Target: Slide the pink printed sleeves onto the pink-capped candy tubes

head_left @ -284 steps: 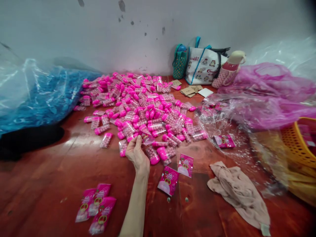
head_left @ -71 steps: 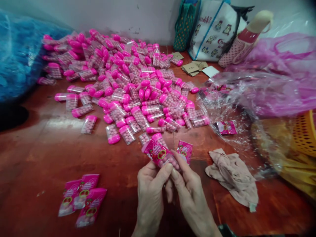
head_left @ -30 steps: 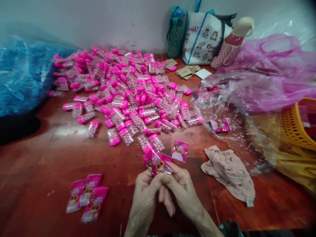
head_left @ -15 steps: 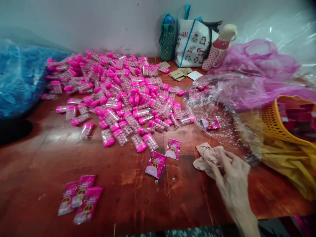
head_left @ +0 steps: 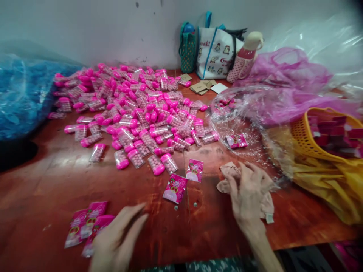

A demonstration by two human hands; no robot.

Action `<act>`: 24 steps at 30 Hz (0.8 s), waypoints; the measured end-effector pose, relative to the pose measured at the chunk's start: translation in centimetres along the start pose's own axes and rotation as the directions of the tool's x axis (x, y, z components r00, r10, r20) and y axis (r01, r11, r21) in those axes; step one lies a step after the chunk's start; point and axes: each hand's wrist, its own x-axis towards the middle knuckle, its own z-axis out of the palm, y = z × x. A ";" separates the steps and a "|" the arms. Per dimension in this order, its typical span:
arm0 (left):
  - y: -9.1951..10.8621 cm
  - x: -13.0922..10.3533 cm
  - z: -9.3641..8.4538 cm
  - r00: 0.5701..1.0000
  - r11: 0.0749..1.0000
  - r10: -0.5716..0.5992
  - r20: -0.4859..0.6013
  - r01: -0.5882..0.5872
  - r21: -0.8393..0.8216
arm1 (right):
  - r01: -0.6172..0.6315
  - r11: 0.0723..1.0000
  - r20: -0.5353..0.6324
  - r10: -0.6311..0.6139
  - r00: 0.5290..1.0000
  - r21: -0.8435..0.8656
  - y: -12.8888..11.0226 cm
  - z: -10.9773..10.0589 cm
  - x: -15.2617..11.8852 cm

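My right hand (head_left: 251, 189) lies over a crumpled pale pink cloth (head_left: 267, 207) on the table, its fingers bent onto it. Parts of the cloth stick out on both sides of the hand, and the rest is hidden below. Low on the left, my left hand (head_left: 119, 236) hovers with thumb and fingers apart, holding nothing. It partly covers a group of pink sachets (head_left: 95, 215). Between the hands lie two more sachets, one (head_left: 175, 189) nearer me and another (head_left: 194, 170) just behind it. Two small round bits (head_left: 195, 204) sit close to them.
A big heap of clear pink-capped containers with pink balls (head_left: 147, 139) covers the back left. A blue-filled plastic bag (head_left: 22, 98) stands far left. At right are clear plastic wrap (head_left: 255, 151), a yellow basket (head_left: 309, 136), and a printed bag (head_left: 215, 53) by the wall.
My left hand has come into view at lower left, over the sachets. The right hand has shifted on the cloth, and more of the cloth shows on its right. The view has moved slightly.
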 end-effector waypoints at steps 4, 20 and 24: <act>1.9 4.1 6.5 0.946 0.934 0.197 0.256 -0.260 0.245 | 0.032 0.969 0.141 -0.069 0.988 0.246 -4.7 1.7 -0.1; 1.8 3.4 9.5 0.990 0.990 0.127 0.066 -0.131 0.057 | -0.421 0.513 0.474 0.031 0.880 0.748 -6.2 2.9 0.7; 2.9 4.3 9.6 0.965 0.918 -0.093 0.244 0.178 -0.355 | -0.473 0.399 0.541 -0.071 0.838 0.785 -6.6 1.8 0.2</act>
